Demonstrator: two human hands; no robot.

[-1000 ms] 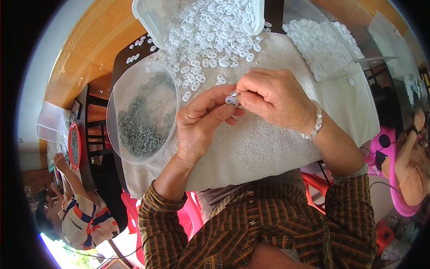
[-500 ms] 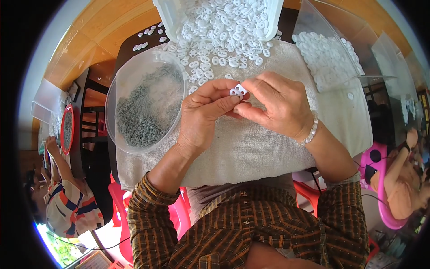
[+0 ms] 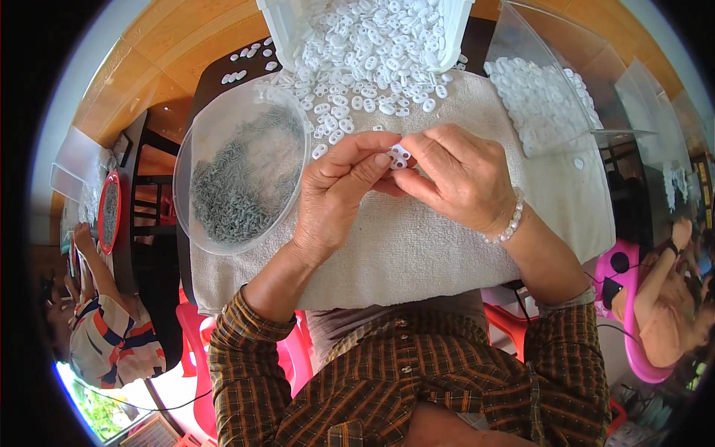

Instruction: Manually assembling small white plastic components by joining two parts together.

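Over the towel-covered table my left hand (image 3: 339,186) pinches small white plastic pieces with holes (image 3: 399,157) between thumb and fingers. From the other side, the thumb and fingertips of my right hand (image 3: 465,175) close on the same pieces. They look like two oval pieces held together; whether they are joined I cannot tell. Beyond my hands lie many loose white two-holed oval pieces (image 3: 341,112), spilling out of a tipped white bin (image 3: 277,37). To the left of my left hand stands a round clear tub (image 3: 182,216) with a heap of small grey screws (image 3: 231,197).
A clear box (image 3: 596,119) full of white pieces lies at the far right of the beige towel (image 3: 417,261). Several loose pieces (image 3: 237,76) sit on the dark table at the far left. Other people (image 3: 112,328) sit on both sides, one near a red tray (image 3: 111,212).
The white pieces have turned a little in my fingertips. Both hands stay together in nearly the same place, and the right fingers have come closer around the pieces.
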